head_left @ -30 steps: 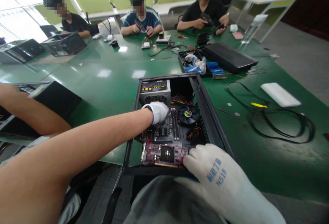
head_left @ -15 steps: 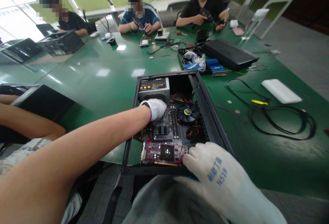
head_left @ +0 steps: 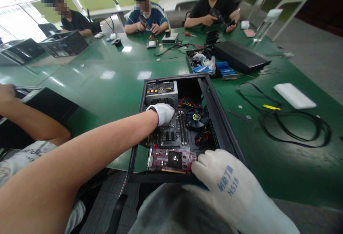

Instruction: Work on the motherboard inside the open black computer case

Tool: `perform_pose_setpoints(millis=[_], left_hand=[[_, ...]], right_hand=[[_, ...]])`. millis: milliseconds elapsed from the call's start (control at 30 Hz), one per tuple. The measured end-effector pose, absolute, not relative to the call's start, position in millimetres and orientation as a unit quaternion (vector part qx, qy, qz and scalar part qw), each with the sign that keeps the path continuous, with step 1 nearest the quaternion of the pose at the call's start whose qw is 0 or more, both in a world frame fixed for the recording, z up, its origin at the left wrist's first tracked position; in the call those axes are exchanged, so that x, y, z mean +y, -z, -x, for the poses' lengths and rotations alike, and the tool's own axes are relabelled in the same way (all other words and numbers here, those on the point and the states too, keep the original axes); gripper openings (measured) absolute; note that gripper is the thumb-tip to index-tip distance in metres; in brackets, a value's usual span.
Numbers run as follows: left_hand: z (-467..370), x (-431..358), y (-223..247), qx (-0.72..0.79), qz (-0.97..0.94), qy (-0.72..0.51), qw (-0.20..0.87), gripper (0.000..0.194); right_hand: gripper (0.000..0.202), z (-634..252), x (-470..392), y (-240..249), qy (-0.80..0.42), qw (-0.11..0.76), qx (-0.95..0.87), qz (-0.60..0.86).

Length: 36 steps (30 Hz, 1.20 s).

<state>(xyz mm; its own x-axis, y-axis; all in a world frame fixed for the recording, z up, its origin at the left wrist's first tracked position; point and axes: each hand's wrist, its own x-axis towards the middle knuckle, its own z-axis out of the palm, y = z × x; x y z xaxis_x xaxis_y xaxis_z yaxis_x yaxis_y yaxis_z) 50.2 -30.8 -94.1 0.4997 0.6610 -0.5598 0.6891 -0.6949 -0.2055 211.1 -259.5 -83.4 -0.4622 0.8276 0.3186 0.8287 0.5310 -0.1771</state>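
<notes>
An open black computer case lies in front of me, tilted over the table's near edge. My left hand, in a white glove, reaches inside, closed over the motherboard just below the power supply; its fingertips are hidden. Beside it on the right is a round black cooling fan. A red graphics card lies along the near side of the case. My gloved right hand wraps round the near right rim, fingers inside against the card's end, thumb outside.
Looped black cable and a white box-shaped object lie to the right. Beyond the case stand a parts tray and a black panel. At left, a co-worker's arm rests by another case. Several people sit opposite.
My hands and the case stay almost the same. At left, the co-worker's forearm has risen, its hand now above the other case.
</notes>
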Motion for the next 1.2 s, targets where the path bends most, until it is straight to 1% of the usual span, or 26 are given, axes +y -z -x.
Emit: perform_pose_setpoints(millis=[267,800,900,1067,1200], left_hand=[[-52.6,-29.8,96.1,0.405,-0.858,0.312,0.042,0.049],[-52.9,-26.7,103.1,0.405,-0.861,0.306,0.044,0.051],[-53.2,-27.7,102.6,0.389,-0.866,0.311,0.04,0.051],[-54.7,-28.1,100.3,0.36,-0.873,0.328,0.027,0.053],[-55.8,-28.4,97.8,0.351,-0.874,0.334,0.028,0.053]], right_hand=[[0.038,-209.0,-256.5,75.6,0.021,0.229,-0.847,0.48],[0.033,-209.4,-257.4,77.8,0.012,0.216,-0.845,0.489],[0.032,-210.8,-258.0,78.9,0.016,0.204,-0.852,0.482],[0.032,-210.7,-256.7,79.5,0.018,0.16,-0.863,0.479],[0.033,-210.7,-255.3,80.4,0.02,0.147,-0.866,0.477]])
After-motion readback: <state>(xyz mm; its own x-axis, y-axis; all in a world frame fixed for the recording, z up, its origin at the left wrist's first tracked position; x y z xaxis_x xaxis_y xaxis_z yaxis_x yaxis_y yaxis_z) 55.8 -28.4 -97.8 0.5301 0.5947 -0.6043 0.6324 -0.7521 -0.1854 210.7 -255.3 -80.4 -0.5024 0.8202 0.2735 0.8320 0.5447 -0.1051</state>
